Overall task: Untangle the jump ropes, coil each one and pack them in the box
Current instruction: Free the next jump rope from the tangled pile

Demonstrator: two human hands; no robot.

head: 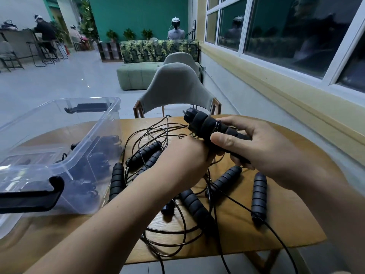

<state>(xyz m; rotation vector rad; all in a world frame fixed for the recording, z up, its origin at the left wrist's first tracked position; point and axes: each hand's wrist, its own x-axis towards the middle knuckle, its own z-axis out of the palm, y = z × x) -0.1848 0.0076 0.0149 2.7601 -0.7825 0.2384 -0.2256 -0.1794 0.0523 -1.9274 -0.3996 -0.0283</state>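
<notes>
Handles (205, 123) in curled fingers of right hand (262, 147); left hand (181, 157) fingers hidden, unclear.

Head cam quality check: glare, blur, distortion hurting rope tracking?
Head view: heavy fisheye, so the window frame and the table edge bow. Glare streaks on the clear box veil the handles inside. The panes mirror the room. Light is dim and flat. The held handles are sharp, while the thin cords are low-contrast on wood.

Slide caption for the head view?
Right hand grips foam handles, left hand alongside, above tangled jump ropes on the wooden table; clear box at left.
</notes>
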